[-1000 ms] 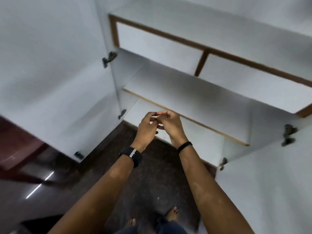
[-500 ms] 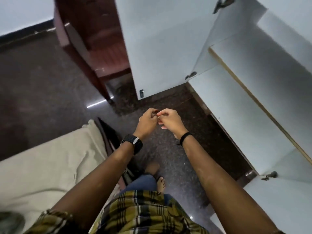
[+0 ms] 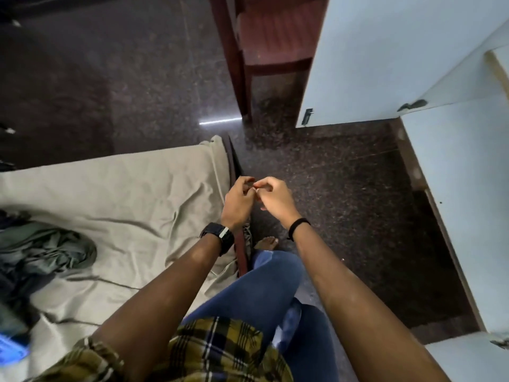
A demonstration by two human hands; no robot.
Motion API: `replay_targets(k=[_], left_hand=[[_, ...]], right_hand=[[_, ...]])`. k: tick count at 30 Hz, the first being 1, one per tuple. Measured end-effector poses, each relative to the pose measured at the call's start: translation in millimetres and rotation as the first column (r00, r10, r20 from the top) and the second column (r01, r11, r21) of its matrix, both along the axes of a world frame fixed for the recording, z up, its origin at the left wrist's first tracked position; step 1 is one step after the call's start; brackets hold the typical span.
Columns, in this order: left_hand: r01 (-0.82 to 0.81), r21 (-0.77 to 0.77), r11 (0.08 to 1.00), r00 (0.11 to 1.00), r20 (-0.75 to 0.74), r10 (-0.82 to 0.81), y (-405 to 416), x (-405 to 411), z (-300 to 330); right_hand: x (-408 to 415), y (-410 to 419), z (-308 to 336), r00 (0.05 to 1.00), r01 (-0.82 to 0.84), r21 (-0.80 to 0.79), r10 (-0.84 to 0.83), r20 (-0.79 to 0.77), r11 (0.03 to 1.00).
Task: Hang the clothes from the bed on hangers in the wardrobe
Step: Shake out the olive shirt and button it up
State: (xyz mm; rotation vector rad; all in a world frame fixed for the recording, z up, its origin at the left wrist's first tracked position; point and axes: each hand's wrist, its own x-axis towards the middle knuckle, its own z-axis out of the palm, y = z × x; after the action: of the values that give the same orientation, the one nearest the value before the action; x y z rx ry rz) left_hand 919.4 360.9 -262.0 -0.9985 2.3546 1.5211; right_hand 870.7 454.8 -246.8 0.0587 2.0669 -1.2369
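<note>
My left hand (image 3: 237,202) and my right hand (image 3: 275,197) meet in front of me over the bed's corner. Their fingers are curled and the fingertips touch each other. I see nothing held in either. A crumpled pile of grey-green and dark clothes (image 3: 46,249) lies on the beige-sheeted bed (image 3: 124,188) at the far left, well away from both hands. The white wardrobe (image 3: 468,175) stands at the right with its door (image 3: 371,51) swung open. No hanger is in view.
Dark reddish wooden furniture (image 3: 272,37) stands behind the open door. Dark speckled floor (image 3: 344,194) runs between bed and wardrobe, where my bare foot stands. A blue object (image 3: 11,348) lies at the bed's lower left edge.
The view has swung left and down from the wardrobe shelves to the bed and its clothes. My hands have stayed together in front of me the whole time.
</note>
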Motion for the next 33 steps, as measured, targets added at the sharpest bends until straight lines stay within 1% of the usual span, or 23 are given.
replay_targets(k=[3, 6, 8, 10, 14, 17, 19, 22, 26, 28, 30, 33], left_hand=[[-0.068, -0.042, 0.997, 0.998, -0.003, 0.068, -37, 10, -35], [-0.115, -0.127, 0.985, 0.993, -0.021, 0.114, -81, 19, -76], [-0.15, -0.181, 0.972, 0.988, -0.059, 0.141, -114, 22, -107], [-0.199, -0.204, 0.959, 0.978, -0.107, 0.18, -144, 24, -133], [-0.267, -0.294, 0.918, 0.957, -0.197, 0.215, -188, 30, -177], [-0.305, -0.28, 0.91, 0.934, -0.276, 0.228, -217, 37, -206], [-0.286, -0.261, 0.922, 0.923, -0.332, 0.192, -233, 48, -215], [-0.241, -0.23, 0.943, 0.904, -0.406, 0.132, -255, 74, -212], [-0.222, -0.235, 0.946, 0.88, -0.466, 0.091, -295, 130, -202], [-0.235, -0.273, 0.933, 0.871, -0.485, 0.077, -320, 167, -193], [-0.259, -0.28, 0.924, 0.863, -0.497, 0.092, -344, 204, -187], [-0.363, -0.306, 0.88, 0.832, -0.532, 0.158, -388, 261, -180]], right_hand=[[1, -44, -38, 0.997, -0.069, -0.032, 0.068, -0.031, 0.997], [4, -92, -81, 0.988, -0.147, -0.085, 0.142, -0.062, 0.986], [5, -128, -113, 0.979, -0.193, -0.128, 0.182, -0.092, 0.973], [5, -160, -143, 0.969, -0.23, -0.173, 0.21, -0.128, 0.958], [7, -211, -191, 0.939, -0.305, -0.199, 0.258, -0.23, 0.931], [20, -238, -218, 0.92, -0.324, -0.216, 0.253, -0.3, 0.921], [33, -253, -226, 0.898, -0.324, -0.204, 0.232, -0.374, 0.924], [54, -270, -220, 0.865, -0.351, -0.188, 0.24, -0.441, 0.917], [107, -303, -210, 0.864, -0.347, -0.182, 0.238, -0.444, 0.92], [139, -330, -199, 0.843, -0.396, -0.157, 0.291, -0.453, 0.905], [167, -359, -188, 0.817, -0.459, -0.146, 0.352, -0.456, 0.877], [206, -408, -175, 0.76, -0.57, -0.132, 0.46, -0.459, 0.811]])
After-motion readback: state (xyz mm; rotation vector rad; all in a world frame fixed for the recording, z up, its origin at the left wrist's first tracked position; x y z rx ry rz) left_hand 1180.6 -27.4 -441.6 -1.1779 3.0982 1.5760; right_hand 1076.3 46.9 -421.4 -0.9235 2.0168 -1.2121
